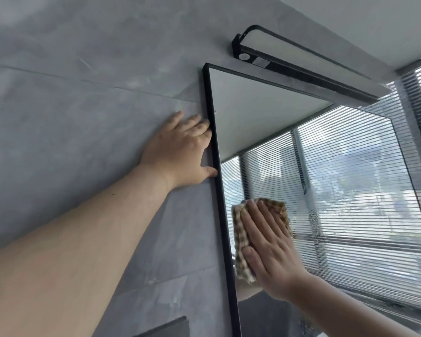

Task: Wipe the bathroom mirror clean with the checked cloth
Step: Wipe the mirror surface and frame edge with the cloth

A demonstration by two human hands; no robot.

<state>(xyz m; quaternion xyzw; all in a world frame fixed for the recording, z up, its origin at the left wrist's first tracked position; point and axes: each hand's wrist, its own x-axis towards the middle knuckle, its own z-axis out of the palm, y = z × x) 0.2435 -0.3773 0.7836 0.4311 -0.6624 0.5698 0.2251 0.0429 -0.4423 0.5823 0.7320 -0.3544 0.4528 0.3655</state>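
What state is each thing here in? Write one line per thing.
Mirror: wall-mounted, smeared towards its right side.
Cloth: bunched, pressed against the mirror.
Right hand: open, flat on the cloth.
Left hand: open, flat on the wall beside the mirror.
Lamp: appears unlit.

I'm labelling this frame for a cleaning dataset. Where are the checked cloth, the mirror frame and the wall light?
checked cloth (pixel 240 239): head view, on its exposed left strip.
mirror frame (pixel 222 203): head view, on the black left edge.
wall light (pixel 277 67): head view, on its black housing.
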